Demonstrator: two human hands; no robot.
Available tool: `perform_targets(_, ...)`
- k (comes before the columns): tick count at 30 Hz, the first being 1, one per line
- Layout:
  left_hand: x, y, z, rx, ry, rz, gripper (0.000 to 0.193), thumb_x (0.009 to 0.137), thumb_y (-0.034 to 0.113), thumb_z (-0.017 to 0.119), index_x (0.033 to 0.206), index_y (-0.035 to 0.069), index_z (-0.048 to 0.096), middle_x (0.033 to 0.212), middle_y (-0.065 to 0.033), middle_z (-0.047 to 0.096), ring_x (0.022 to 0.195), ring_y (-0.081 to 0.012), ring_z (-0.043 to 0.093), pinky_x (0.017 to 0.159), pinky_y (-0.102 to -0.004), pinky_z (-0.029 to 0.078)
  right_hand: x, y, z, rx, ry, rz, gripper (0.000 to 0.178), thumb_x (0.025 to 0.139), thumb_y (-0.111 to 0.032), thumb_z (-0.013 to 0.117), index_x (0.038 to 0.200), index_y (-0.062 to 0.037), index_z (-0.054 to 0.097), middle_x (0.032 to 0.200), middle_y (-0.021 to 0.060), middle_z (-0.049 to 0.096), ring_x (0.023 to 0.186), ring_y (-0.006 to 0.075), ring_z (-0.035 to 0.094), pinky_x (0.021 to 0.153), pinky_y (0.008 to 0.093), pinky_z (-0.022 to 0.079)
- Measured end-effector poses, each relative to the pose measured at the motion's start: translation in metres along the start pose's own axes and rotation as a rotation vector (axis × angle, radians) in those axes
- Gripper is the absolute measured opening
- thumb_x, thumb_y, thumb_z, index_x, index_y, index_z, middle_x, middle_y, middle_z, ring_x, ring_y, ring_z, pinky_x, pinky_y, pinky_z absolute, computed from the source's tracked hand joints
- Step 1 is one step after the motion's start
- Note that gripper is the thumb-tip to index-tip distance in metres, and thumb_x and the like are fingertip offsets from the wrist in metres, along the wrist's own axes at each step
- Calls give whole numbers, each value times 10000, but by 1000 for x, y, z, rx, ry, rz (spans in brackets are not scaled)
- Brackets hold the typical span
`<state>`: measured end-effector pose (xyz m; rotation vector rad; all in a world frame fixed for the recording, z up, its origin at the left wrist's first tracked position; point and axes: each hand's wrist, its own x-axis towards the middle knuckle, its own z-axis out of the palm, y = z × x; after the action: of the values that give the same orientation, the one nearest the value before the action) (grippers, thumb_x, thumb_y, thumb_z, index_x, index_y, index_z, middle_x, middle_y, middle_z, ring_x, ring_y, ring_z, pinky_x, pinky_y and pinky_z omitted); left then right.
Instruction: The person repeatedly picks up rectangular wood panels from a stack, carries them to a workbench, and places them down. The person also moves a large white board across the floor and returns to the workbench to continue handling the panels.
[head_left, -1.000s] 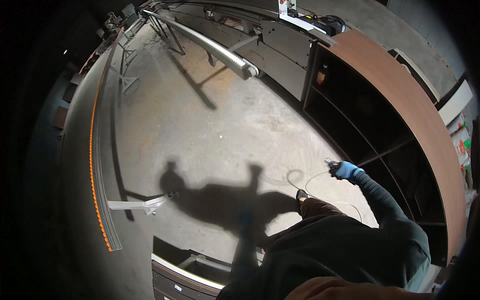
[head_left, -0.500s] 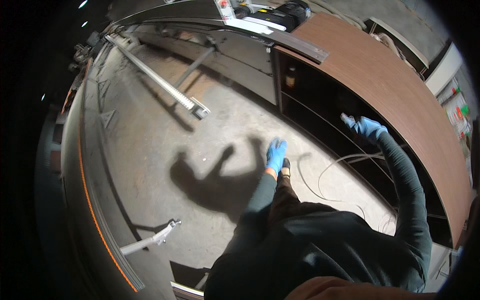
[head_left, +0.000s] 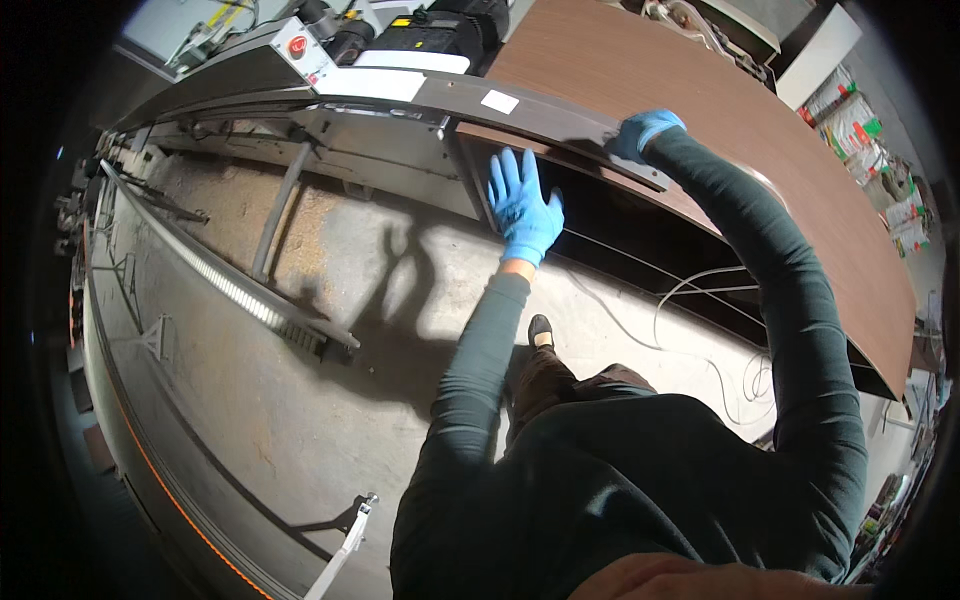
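Observation:
Blue gloves cover both my hands. My left hand [head_left: 525, 215] is raised with its fingers spread, palm side away, and nothing in it. It is in front of the dark open compartment [head_left: 600, 215] under the brown wood-grain top. My right hand [head_left: 645, 135] is over the near edge of the wood-grain top [head_left: 760, 150], by the end of a dark metal rail [head_left: 560, 125]. Its fingers are curled down, and whatever they hold is hidden. A small white label [head_left: 499, 101] sits on the rail.
Beyond the rail stands a black motor-like unit [head_left: 440, 35], with a red button on a white panel [head_left: 298, 48] beside it. A long ribbed bar [head_left: 225, 290] spans the left side above the concrete floor. A thin hose [head_left: 655, 320] loops by my feet. Clear packages [head_left: 850, 130] lie far right.
My right hand has risen out of the compartment's front to the rail on the top; the small pale thing in it no longer shows. My left hand has lifted forward, fingers spreading. The view has shifted.

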<state>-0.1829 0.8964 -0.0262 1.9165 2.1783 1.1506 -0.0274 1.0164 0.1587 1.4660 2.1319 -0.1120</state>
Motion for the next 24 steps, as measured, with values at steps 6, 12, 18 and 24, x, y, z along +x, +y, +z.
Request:
perform_targets(6, 117, -33, 8, 153, -169, 333, 1072, 706, 412, 876, 1558, 30, 348, 1591, -263, 324, 1507, -482, 212, 1206, -611, 176, 64, -17, -14, 78, 61, -53, 621, 992, -631, 465, 1264, -140, 728, 1177, 117, 744, 1137, 332, 690, 932, 456, 546)
perform_targets(12, 180, -31, 29, 373, -578, 533, 1199, 655, 530, 873, 1624, 150, 277, 1682, -172, 234, 1577, -381, 124, 1264, -555, 103, 21, 95, 42, 10, -219, 70, 568, 967, -585, 492, 1178, -130, 759, 1172, 155, 741, 1136, 349, 685, 935, 456, 530)
perform_targets(18, 194, 13, 54, 370, -798, 655, 1082, 599, 380, 888, 1532, 147, 391, 1450, -147, 496, 1424, -325, 400, 1220, -516, 216, -58, 178, 61, 238, -373, 345, 699, 976, -626, 496, 866, 26, 723, 723, 173, 709, 617, 278, 725, 645, 389, 577)
perform_targets(24, 122, 94, 101, 9, -527, 773, 729, 633, 195, 755, 1318, 70, 536, 1112, -135, 591, 1136, -322, 540, 1003, -454, 354, -21, 157, 23, 273, -106, 122, 662, 979, -613, 542, 799, -6, 736, 573, 117, 658, 540, 246, 692, 542, 381, 546)
